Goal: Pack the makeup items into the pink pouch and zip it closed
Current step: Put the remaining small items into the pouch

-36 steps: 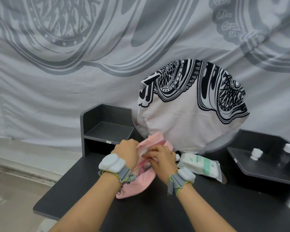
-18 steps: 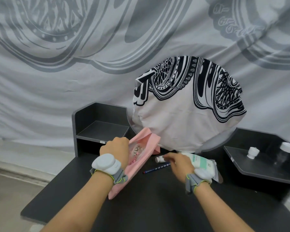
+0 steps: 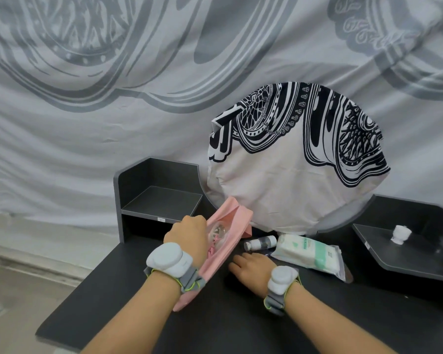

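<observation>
Pouch open on desk, left hand gripping it.
Left hand (image 3: pixel 189 237) fists pouch (image 3: pixel 225 241) edge, mouth gaping. Right hand (image 3: pixel 252 268) lies flat, fingers spread, beside pouch; bottle (image 3: pixel 260 243) and wipes (image 3: pixel 308 252) near.

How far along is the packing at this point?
Partway. The pink pouch is unzipped, gripped by the left hand, with some items already showing inside. The right hand is flat on the desk; whether it covers anything is unclear. A small bottle and a packet lie outside the pouch. Zipping remains.
</observation>
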{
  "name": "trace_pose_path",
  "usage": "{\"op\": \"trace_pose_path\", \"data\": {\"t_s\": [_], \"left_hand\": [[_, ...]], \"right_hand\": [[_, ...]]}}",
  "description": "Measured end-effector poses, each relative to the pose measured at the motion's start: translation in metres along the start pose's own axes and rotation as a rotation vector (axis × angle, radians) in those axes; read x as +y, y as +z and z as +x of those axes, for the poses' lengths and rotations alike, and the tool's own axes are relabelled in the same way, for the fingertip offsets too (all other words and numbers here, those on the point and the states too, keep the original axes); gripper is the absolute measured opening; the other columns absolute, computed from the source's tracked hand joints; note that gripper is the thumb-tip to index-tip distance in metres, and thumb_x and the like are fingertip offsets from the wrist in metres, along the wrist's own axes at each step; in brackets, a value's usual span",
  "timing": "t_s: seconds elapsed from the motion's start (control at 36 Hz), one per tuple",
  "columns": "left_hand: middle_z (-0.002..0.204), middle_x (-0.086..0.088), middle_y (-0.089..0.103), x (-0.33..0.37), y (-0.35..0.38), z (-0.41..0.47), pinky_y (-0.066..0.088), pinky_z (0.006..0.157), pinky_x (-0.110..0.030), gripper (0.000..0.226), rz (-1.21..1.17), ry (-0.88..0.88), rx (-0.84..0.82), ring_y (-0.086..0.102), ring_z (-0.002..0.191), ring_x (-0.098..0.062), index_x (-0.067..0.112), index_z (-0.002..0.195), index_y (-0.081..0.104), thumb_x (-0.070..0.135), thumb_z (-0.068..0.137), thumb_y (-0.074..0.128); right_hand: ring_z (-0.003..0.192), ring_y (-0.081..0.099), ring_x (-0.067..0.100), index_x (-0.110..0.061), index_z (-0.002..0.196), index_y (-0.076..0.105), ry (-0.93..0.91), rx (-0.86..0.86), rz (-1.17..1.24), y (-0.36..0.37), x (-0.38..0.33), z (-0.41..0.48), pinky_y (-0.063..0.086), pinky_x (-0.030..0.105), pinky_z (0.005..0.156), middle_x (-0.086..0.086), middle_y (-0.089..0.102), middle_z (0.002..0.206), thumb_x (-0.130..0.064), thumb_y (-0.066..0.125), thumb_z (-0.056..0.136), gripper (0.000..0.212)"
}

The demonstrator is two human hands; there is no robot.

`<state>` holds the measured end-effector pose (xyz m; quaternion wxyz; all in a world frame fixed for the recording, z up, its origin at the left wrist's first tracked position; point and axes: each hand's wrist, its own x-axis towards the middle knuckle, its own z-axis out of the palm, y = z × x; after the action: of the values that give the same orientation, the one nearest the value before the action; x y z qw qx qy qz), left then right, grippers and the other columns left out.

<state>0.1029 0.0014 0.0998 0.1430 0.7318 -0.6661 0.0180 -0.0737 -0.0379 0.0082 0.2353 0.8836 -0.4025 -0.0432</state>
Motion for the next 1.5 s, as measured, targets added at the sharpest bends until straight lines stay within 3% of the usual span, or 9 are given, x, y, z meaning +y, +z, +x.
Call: {"op": "trace_pose_path", "data": {"t_s": [0.08, 0.17, 0.42, 0.53, 0.78, 0.89, 1.11, 1.33, 1.5], "left_hand": [[0.11, -0.009, 0.058, -0.002, -0.001, -0.002, 0.05, 0.075, -0.037, 0.027, -0.016, 0.014, -0.007, 0.062, 0.101, -0.033, 0.017, 0.114, 0.058, 0.012, 0.088, 0.052], [0.113, -0.01, 0.058, 0.001, -0.002, -0.005, 0.047, 0.072, -0.036, 0.027, 0.001, 0.03, -0.02, 0.062, 0.104, -0.033, 0.015, 0.117, 0.056, 0.013, 0.09, 0.051], [0.118, -0.014, 0.058, 0.019, -0.012, -0.014, 0.049, 0.079, -0.037, 0.029, -0.118, 0.03, -0.022, 0.06, 0.108, -0.037, 0.014, 0.117, 0.058, 0.015, 0.09, 0.048], [0.119, -0.014, 0.06, 0.033, -0.015, -0.02, 0.049, 0.086, -0.037, 0.03, -0.209, -0.041, -0.059, 0.06, 0.111, -0.037, 0.013, 0.115, 0.062, 0.015, 0.09, 0.046], [0.117, -0.019, 0.061, 0.049, -0.018, -0.039, 0.048, 0.088, -0.038, 0.032, -0.392, 0.013, -0.146, 0.059, 0.109, -0.04, 0.008, 0.112, 0.062, 0.024, 0.093, 0.041], [0.114, -0.018, 0.063, 0.049, -0.011, -0.041, 0.049, 0.084, -0.036, 0.033, -0.405, 0.017, -0.141, 0.06, 0.105, -0.04, 0.014, 0.112, 0.062, 0.023, 0.089, 0.041], [0.114, -0.014, 0.063, 0.048, -0.005, -0.042, 0.05, 0.084, -0.036, 0.031, -0.378, -0.036, -0.094, 0.061, 0.104, -0.038, 0.017, 0.11, 0.062, 0.022, 0.088, 0.04], [0.114, -0.01, 0.06, 0.05, -0.003, -0.047, 0.048, 0.08, -0.036, 0.026, -0.23, -0.02, -0.069, 0.06, 0.104, -0.034, 0.017, 0.113, 0.055, 0.026, 0.093, 0.041], [0.113, -0.006, 0.061, 0.053, -0.004, -0.049, 0.042, 0.075, -0.032, 0.027, -0.128, -0.035, -0.08, 0.061, 0.104, -0.028, 0.019, 0.117, 0.053, 0.028, 0.093, 0.044]], "right_hand": [[0.071, 0.066, 0.019, -0.021, 0.099, 0.055, 0.118, 0.086, 0.217, -0.022, -0.002, -0.01, 0.05, 0.029, 0.052, -0.002, 0.063, 0.087, -0.024, 0.058, 0.083, 0.017], [0.091, 0.062, 0.029, -0.02, 0.122, 0.045, 0.304, 0.116, 0.492, -0.047, 0.003, -0.023, 0.05, 0.04, 0.078, 0.005, 0.06, 0.108, -0.026, 0.036, 0.098, 0.025], [0.081, 0.064, 0.02, -0.016, 0.105, 0.05, 0.377, 0.679, 0.918, -0.096, 0.025, -0.055, 0.055, 0.03, 0.074, 0.006, 0.057, 0.093, -0.013, 0.039, 0.091, 0.018], [0.084, 0.069, 0.018, -0.017, 0.106, 0.049, 0.277, 0.773, 1.051, -0.118, 0.024, -0.064, 0.057, 0.038, 0.077, 0.009, 0.063, 0.092, -0.028, 0.041, 0.093, 0.019], [0.093, 0.055, 0.016, -0.011, 0.103, 0.056, 0.09, 0.551, 0.652, -0.108, 0.009, -0.07, 0.048, 0.031, 0.082, 0.006, 0.056, 0.105, -0.019, 0.042, 0.092, 0.02], [0.088, 0.054, 0.012, -0.013, 0.101, 0.062, 0.113, 0.533, 0.666, -0.097, 0.007, -0.071, 0.043, 0.018, 0.08, 0.006, 0.057, 0.104, -0.017, 0.048, 0.091, 0.017], [0.088, 0.061, 0.014, -0.015, 0.092, 0.067, 0.131, 0.434, 0.689, -0.097, 0.01, -0.067, 0.046, 0.026, 0.081, 0.002, 0.069, 0.092, -0.012, 0.047, 0.083, 0.023], [0.087, 0.057, 0.006, -0.017, 0.094, 0.067, 0.178, 0.462, 0.741, -0.093, 0.007, -0.063, 0.037, 0.004, 0.079, 0.0, 0.068, 0.093, -0.006, 0.05, 0.084, 0.022], [0.099, 0.059, 0.002, -0.019, 0.096, 0.068, 0.269, 0.697, 0.851, -0.088, 0.02, -0.068, 0.044, 0.014, 0.091, -0.004, 0.066, 0.1, 0.003, 0.044, 0.081, 0.036]]}}
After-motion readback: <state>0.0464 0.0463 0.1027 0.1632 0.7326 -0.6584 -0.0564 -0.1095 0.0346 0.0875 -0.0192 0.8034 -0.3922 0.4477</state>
